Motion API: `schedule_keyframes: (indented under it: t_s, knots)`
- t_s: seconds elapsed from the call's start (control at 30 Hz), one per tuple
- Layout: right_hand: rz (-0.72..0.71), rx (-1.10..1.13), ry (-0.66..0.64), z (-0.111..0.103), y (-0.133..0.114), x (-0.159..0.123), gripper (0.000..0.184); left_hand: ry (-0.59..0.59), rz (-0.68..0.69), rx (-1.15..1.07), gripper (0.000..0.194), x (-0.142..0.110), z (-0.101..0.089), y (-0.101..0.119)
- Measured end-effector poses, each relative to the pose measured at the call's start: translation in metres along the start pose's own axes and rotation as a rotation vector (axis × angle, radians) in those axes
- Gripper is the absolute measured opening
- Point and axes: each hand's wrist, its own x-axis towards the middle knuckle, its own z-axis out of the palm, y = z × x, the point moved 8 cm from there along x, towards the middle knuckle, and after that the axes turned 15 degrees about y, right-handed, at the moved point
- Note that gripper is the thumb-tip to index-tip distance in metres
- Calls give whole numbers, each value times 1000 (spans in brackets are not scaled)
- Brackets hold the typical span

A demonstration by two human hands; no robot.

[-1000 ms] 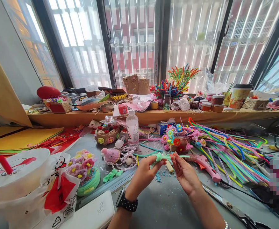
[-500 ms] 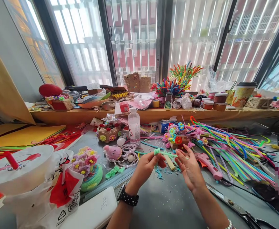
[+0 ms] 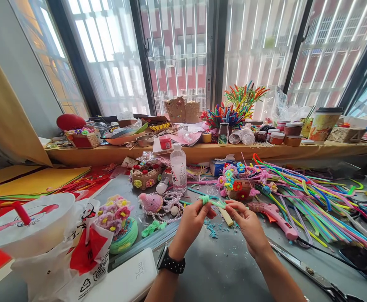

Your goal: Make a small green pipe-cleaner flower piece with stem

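A light green pipe cleaner [image 3: 205,199] with a coiled, looped end stretches between my two hands above the grey table. My left hand [image 3: 193,222], with a black watch on the wrist, pinches it just below the coil. The thumb and fingertips of my right hand [image 3: 246,222] are closed on the straight part of the same pipe cleaner. Below them lie a cream-coloured stick [image 3: 226,217] and scattered blue crumbs [image 3: 212,230]. To the right of my right hand rests a pink hot glue gun [image 3: 277,219].
Large scissors [image 3: 309,270] lie at the right, near a heap of colourful pipe cleaners [image 3: 324,209]. A white power bank [image 3: 133,274], a lidded cup [image 3: 26,222] and a flower ornament [image 3: 120,226] occupy the left. A bottle [image 3: 178,170] stands behind beads [image 3: 171,205].
My right hand opened its fingers half a second ago and has closed again on the pipe cleaner, nearer the left hand. The left hand keeps its pinch at the coil. The view shifted slightly.
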Motion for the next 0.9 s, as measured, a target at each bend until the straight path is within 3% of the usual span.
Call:
schedule_keyframes:
  t_s: [0.23,0.37,0.47,0.57,0.73,0.8,0.9]
  knots:
    - [21,6,-63,7,1,-3,35,-4,-10,-44,35,1,2,0]
    - [104,88,-100,13,6,-6,60,94,-1,28,34,4,-7,-3]
    - [68,32,-134,17,5,-10,67,137,12,94,33,5,-11,-4]
    - [-98,-143,-68,10,-8,-13,54,133,22,123,33,4,-11,-2]
    - [-607,-386,135,0,-51,-25,23,49,52,123,33,0,-4,5]
    - [-703,-381,87,5,-57,-30,23,-50,64,120,34,-3,4,6]
    - [-689,-336,-69,17,-51,-33,29,-185,55,87,35,-8,16,5]
